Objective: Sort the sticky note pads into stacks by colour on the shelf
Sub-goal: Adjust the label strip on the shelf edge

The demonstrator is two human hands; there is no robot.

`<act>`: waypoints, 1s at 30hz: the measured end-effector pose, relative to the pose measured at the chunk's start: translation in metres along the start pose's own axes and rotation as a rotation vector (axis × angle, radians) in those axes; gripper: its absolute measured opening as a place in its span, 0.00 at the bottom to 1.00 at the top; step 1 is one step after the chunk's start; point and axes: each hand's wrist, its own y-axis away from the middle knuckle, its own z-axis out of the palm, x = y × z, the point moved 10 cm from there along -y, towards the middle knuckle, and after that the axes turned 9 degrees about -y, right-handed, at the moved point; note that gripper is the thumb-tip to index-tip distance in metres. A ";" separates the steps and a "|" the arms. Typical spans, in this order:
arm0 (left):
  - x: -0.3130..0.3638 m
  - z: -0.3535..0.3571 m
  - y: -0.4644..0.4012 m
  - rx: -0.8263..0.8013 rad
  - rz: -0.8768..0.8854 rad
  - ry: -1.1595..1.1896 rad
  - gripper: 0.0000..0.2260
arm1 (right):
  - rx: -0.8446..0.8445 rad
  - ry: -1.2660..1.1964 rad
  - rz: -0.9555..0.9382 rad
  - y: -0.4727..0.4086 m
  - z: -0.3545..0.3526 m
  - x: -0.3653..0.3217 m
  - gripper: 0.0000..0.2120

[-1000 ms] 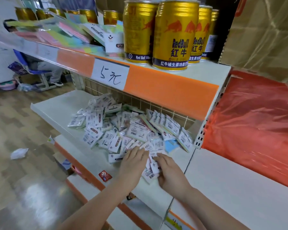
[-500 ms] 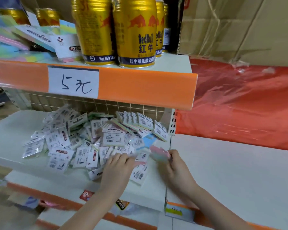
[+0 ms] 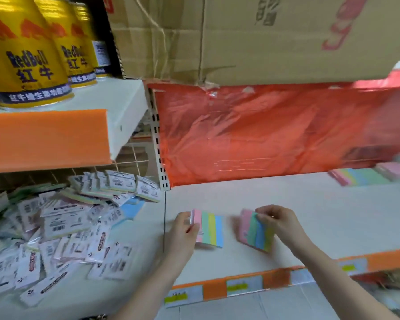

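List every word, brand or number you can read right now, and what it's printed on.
"RedBull" and "红牛": nearest gold can, upper shelf.
"RedBul", partly cut off, and "红牛": second can.
Small band text at the cans' bases: too blurred.
Printing on cardboard box: unreadable.
Labels on packaged pad pile: too blurred.
Shelf-edge tags: unreadable.

Shelf [image 3: 286,204]: two pads near centre, side by side. Left hand [image 3: 183,229] at 9 o'clock of left pad [image 3: 211,229]; right hand [image 3: 280,222] at 3 o'clock of right pad [image 3: 255,232]. Loose pile [image 3: 62,227] at 9 o'clock; further pads [image 3: 365,177] at 2 o'clock; cans [image 3: 26,58] on upper shelf, 10 o'clock.
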 end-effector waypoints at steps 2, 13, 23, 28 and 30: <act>0.009 0.030 0.000 -0.054 -0.010 0.029 0.10 | -0.022 0.145 -0.005 -0.004 -0.023 0.008 0.08; 0.044 0.127 0.001 -0.156 0.067 -0.672 0.19 | -0.180 0.510 -0.079 -0.039 -0.075 0.041 0.07; 0.064 0.147 0.012 -0.424 0.247 -1.252 0.35 | -0.566 0.860 -0.321 -0.010 -0.050 0.047 0.38; 0.068 0.169 0.015 -0.408 0.347 -1.160 0.36 | -0.553 0.742 -0.356 -0.004 -0.056 0.039 0.37; 0.071 0.171 0.013 -0.380 0.357 -1.154 0.36 | -0.546 0.741 -0.347 -0.004 -0.060 0.039 0.37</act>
